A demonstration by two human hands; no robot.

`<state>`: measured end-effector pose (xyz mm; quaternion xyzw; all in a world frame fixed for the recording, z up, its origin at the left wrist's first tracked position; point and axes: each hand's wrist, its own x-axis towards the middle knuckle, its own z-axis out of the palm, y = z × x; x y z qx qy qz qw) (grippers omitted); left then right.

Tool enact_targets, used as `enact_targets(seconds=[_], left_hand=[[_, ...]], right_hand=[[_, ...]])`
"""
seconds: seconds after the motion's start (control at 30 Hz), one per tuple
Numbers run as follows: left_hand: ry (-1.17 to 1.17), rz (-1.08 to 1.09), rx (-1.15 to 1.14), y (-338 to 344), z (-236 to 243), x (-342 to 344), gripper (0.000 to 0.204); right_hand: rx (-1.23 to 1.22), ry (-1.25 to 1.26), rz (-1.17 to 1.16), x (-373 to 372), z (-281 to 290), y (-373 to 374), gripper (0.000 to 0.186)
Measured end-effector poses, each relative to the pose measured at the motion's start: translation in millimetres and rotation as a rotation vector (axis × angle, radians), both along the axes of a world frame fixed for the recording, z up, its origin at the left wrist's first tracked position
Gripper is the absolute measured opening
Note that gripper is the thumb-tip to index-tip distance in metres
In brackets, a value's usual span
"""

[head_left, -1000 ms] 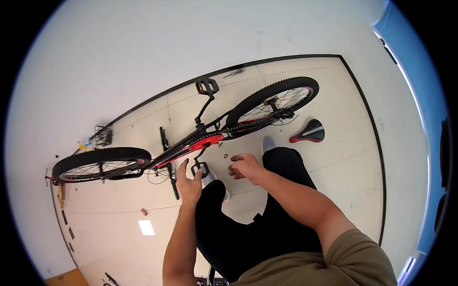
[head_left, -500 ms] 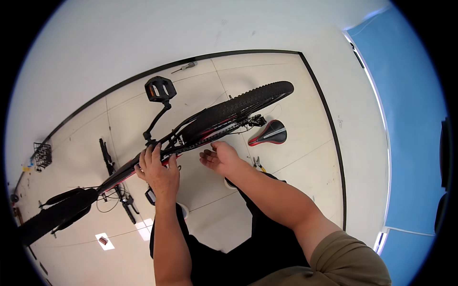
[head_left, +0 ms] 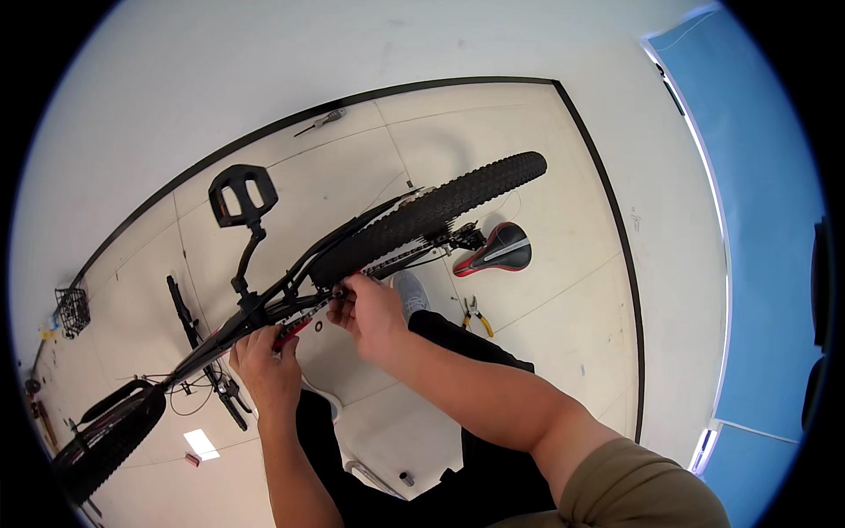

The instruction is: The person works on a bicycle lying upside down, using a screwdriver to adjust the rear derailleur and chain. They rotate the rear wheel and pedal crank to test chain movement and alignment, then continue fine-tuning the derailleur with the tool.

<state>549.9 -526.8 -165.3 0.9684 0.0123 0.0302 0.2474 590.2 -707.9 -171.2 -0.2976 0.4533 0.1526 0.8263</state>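
Since the earlier frame, the right hand [head_left: 368, 319] has been brought closer to the left hand [head_left: 267, 368]. Nearest, a short, dark cylinder [head_left: 406, 479] is seen between the legs on the pale tiled floor [head_left: 546, 352]. Bent fingers of the left hand are laid against the red chain guard [head_left: 295, 332]; its grip is partly hidden, so whether it is closed cannot be told. The right fingertips are set at the dark metal chain [head_left: 387, 267]; whether anything is pinched cannot be told. Both parts are carried by the black-and-red bicycle [head_left: 254, 308], stood wheels upward before the knees, with 1 flat black pedal [head_left: 244, 197] raised beyond the hands and the knobbly black tyre [head_left: 431, 211] to the right. Yellow-handled pliers [head_left: 478, 319] are laid on the floor, near the black-and-red saddle [head_left: 498, 249]. Farther off, a grey-handled screwdriver [head_left: 326, 119] and a black wire basket [head_left: 72, 311] are seen.
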Motion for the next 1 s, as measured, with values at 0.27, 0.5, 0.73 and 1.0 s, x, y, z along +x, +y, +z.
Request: enact_targets(seconds=[0.27,0.5,0.73,1.0], left_hand=[[-0.068,-0.070,-0.067,-18,10,-2,0.023],[-0.107,-0.058,-0.059,-16,-1,2,0.017],[-0.073,-0.040,-0.081,-9,-7,0,0.019],[-0.059,-0.039,-0.117,-6,-4,1,0.018]], right_hand=[[-0.274,-0.406,0.078,-21,37,8,0.010],[-0.312,-0.617,0.098,-24,29,19,0.010],[-0.356,-0.693,0.153,-33,34,29,0.014],[-0.414,-0.834,0.182,-37,32,34,0.015]])
